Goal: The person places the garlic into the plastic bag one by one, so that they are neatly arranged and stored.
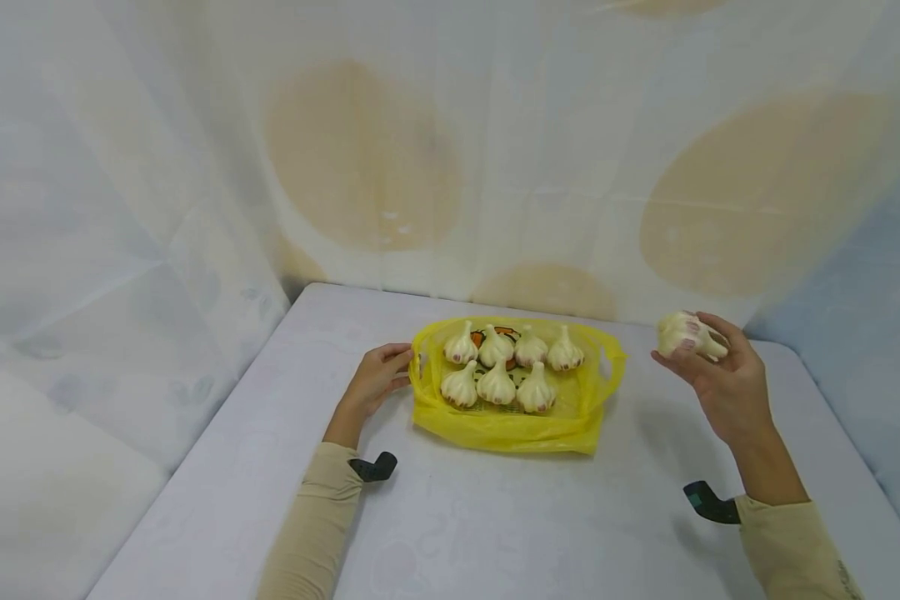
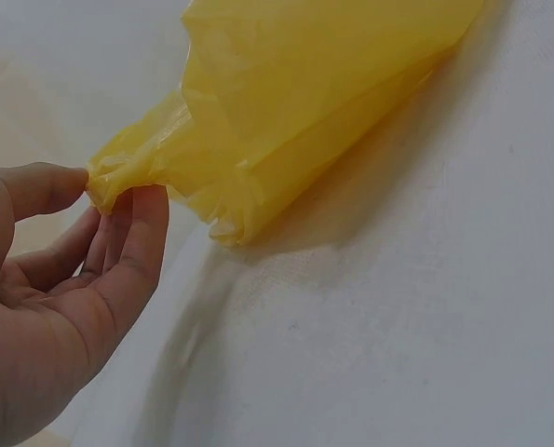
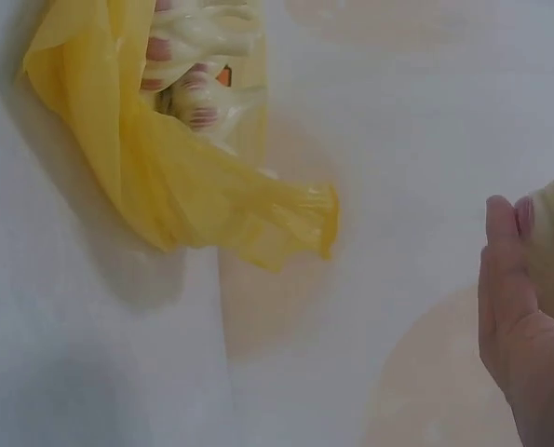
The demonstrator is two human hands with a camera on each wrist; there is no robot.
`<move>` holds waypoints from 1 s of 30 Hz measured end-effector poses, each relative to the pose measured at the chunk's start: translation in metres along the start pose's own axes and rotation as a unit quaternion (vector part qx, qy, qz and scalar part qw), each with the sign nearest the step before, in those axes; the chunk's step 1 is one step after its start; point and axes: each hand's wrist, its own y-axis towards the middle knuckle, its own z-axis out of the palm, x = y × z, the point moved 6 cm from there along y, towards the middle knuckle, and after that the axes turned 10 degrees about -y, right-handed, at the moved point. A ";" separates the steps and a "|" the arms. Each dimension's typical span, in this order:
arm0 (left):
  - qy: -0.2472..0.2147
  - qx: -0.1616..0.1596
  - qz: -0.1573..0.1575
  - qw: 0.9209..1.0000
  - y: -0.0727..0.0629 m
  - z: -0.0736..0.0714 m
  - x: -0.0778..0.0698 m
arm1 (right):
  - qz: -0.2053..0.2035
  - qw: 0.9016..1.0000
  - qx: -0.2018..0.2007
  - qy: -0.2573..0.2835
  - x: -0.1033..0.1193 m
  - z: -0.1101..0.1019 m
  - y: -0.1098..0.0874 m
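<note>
A yellow plastic bag [image 1: 506, 432] lies spread on the table, with several garlic bulbs [image 1: 536, 392] in two rows within its raised edges. At the bag's left end, my left hand [image 1: 375, 379] pinches a handle between thumb and fingers; the left wrist view shows the gathered yellow plastic [image 2: 132, 158] at the fingertips. Off to the right, above the table, my right hand [image 1: 731, 383] grips a single garlic bulb [image 1: 681, 335], its stem toward the palm. In the right wrist view that bulb [image 3: 551, 247] is partly cut off by the frame edge.
The white table [image 1: 495, 525] extends in front of the bag and to both sides. Behind it hangs a pale curtain [image 1: 540, 150] with large tan spots. An orange-and-black patch [image 1: 506, 362] shows between the bulbs. The bag's other handle [image 1: 613, 367] stands loose at its right end.
</note>
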 end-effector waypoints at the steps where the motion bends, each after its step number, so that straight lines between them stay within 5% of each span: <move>1: 0.000 -0.002 0.000 1.000 0.000 0.000 0.001 | 0.004 1.000 0.002 0.011 0.000 0.000 0.000; 8: 0.005 -0.006 -0.004 1.000 -0.001 0.000 0.002 | 0.004 0.992 0.049 0.116 -0.002 0.000 0.000; 12: 0.006 0.003 -0.007 1.000 -0.005 0.002 -0.002 | 0.032 0.989 0.052 0.133 -0.004 0.000 0.003; 19: 0.005 0.005 -0.005 1.000 -0.002 0.001 0.000 | 0.061 0.996 -0.008 0.064 -0.008 -0.004 0.002; 30: 0.003 0.001 -0.003 1.000 -0.001 0.001 0.000 | 0.050 0.998 0.035 0.013 -0.009 0.000 -0.001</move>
